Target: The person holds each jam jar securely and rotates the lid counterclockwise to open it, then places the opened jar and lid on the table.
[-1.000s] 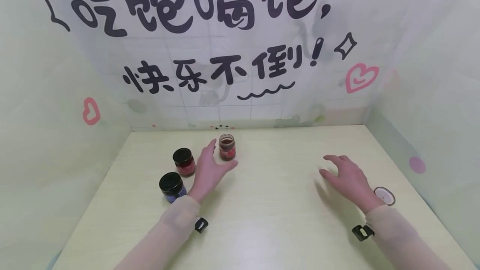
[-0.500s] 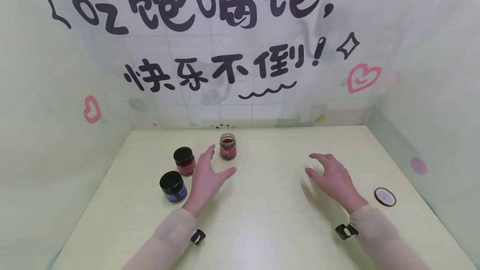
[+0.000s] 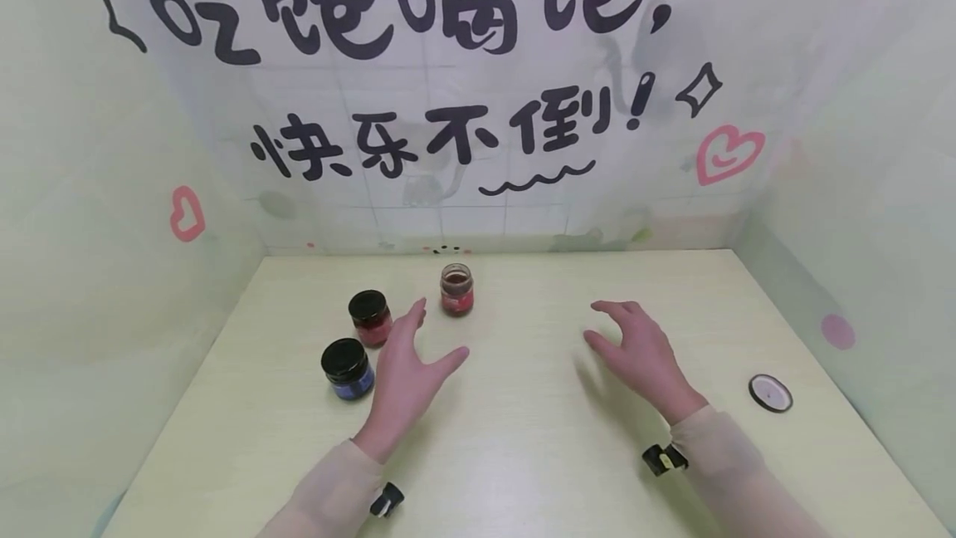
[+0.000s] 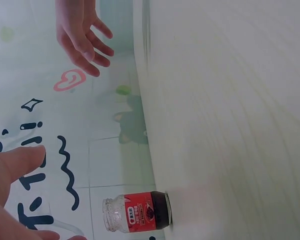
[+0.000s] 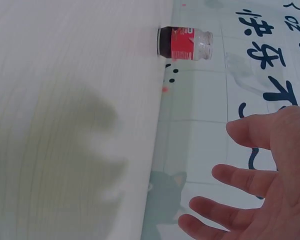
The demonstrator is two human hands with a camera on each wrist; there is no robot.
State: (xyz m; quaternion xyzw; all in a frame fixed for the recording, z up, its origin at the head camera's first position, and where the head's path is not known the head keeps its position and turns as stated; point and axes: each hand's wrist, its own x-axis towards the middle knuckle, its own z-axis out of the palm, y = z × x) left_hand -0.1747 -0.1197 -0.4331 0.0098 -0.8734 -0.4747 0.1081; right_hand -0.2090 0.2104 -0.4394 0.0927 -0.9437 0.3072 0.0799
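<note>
An open glass jar with a red label stands near the back of the table, dark contents at its bottom. My left hand hovers in front of it and to its left, thumb spread from the fingers, holding nothing. Just left of that hand are two lidded jars: one red-labelled with a black lid, the other blue-labelled with a black lid. My right hand is raised over the right half of the table, its fingers relaxed and apart, touching nothing. A loose jar lid lies to its right, pale inside facing up.
The pale wooden table is enclosed by light cloth walls at the back and both sides. Large black lettering and pink hearts cover the back wall. Each wrist carries a small black camera.
My right hand has moved left, away from the lid, which now shows fully. My left hand has drawn back slightly toward me from the open jar. The jars stay in place.
</note>
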